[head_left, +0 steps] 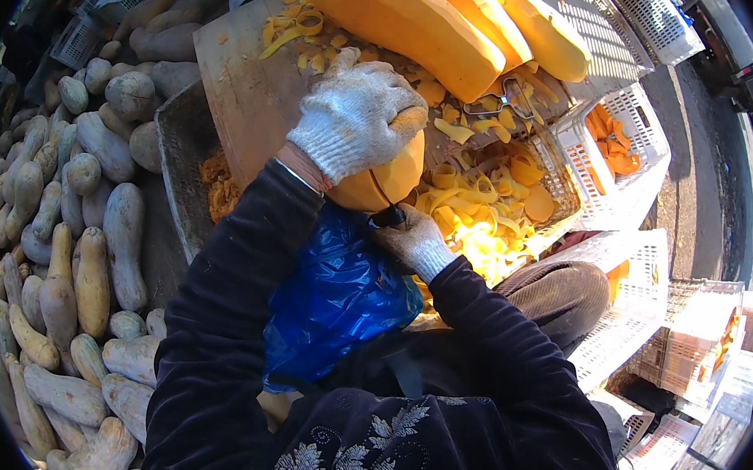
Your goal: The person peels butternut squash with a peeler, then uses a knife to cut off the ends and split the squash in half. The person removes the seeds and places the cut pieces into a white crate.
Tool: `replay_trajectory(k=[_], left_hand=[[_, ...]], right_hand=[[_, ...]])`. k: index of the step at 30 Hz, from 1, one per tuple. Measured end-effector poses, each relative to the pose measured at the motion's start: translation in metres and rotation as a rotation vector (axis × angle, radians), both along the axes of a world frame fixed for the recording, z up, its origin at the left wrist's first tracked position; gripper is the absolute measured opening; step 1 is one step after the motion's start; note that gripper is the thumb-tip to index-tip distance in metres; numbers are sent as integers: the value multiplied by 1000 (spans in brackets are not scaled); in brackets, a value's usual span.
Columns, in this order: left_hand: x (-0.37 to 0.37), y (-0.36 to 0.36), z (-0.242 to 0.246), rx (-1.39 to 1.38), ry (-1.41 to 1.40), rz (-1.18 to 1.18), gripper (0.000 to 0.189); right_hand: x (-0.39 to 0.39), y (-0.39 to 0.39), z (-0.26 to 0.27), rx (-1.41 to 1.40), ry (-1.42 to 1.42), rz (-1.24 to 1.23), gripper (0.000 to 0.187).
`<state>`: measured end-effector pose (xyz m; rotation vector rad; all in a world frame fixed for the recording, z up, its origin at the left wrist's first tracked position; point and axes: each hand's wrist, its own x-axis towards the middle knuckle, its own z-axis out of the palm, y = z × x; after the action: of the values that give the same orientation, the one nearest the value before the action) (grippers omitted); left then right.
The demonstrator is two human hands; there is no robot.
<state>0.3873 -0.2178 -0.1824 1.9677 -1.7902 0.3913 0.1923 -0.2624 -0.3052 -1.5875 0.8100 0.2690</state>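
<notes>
My left hand [359, 114], in a white knitted glove, grips the top of a peeled orange squash [399, 173] held above a blue plastic sheet [336, 299] on my lap. A dark slit runs across the squash's lower side. At the near end of that slit, my right hand [414, 235], gloved too, is closed on a black handle [388, 216], probably a knife's; its blade is largely hidden. Large peeled squashes [404, 20] lie at the far end of a wooden board [241, 86]. A metal-framed peeler [501, 104] rests among peelings beside them.
Many unpeeled squashes [127, 245] are heaped on the left. A dark crate [182, 169] with orange pulp [218, 186] stands beside the board. Curly peelings [481, 204] fill a basket at right; white plastic crates [650, 146] with orange pieces stand beyond it.
</notes>
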Motion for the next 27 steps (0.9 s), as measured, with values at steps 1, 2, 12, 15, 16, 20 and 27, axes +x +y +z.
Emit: replay_trajectory(k=[1,2,12,15,16,20,27], left_hand=[[2,1,2,21,51,1,22],[1,4,3,-7,-7,47,23],[-46,20,-12,-35,-271,70,32],[-50,14,-10,-28,-258,88,29],[-41,19,-9,2,-252,112,29],[-1,7,6,37,-199,188,28],[39,-21,14,158,-4,203,29]], right_hand=[[2,1,1,-68,-40,11,42],[0,-1,5,-93,-22,34,42],[2,-8,-12,-189,-64,105,49],[-1,-20,-41,-295,-215,185,50],[8,-17,0,-84,-71,138,48],[24,-31,52,-279,22,207,50],[42,-39,33,-364,43,215,50]])
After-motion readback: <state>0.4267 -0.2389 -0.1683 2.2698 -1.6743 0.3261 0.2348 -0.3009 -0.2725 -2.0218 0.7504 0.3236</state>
